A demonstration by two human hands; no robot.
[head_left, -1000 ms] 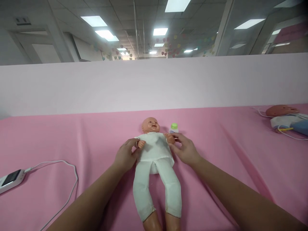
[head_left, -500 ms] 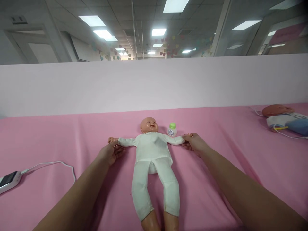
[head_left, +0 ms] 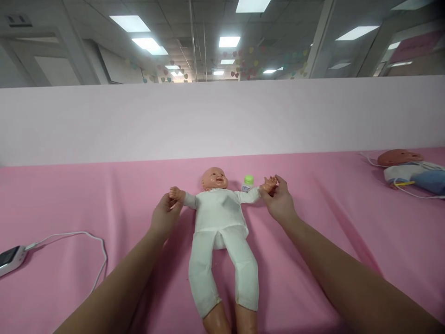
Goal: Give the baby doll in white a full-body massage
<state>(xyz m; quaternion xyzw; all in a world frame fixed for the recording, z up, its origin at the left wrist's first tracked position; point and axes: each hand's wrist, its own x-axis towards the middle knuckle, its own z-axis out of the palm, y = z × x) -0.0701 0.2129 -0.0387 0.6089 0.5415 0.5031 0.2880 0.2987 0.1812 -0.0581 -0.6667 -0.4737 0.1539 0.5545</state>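
Note:
A baby doll (head_left: 219, 213) in a white cloth body and trousers lies on its back, head away from me, its lower legs running out at the bottom of the view. My left hand (head_left: 167, 214) is closed around the doll's wrist on the left side, the small plastic hand showing above my fingers. On the other side, my right hand (head_left: 279, 199) grips the doll's other hand between thumb and fingers. Both doll arms are raised a little off the sheet. Behind the right-side arm stands a small bottle (head_left: 248, 183) with a green cap, partly hidden by the sleeve.
Pink sheeting (head_left: 139, 181) covers the surface, with a white low wall (head_left: 222, 120) behind it and glass above. A white device with a screen (head_left: 12, 260) and cable lies at the left. Another doll (head_left: 413, 171) in white and blue, with tubes, lies far right.
Both hands have lifted the doll's arms and brought them slightly inward and up. My fingers have turned from beneath the doll's wrists to gripping its hands. The doll's body stays in place.

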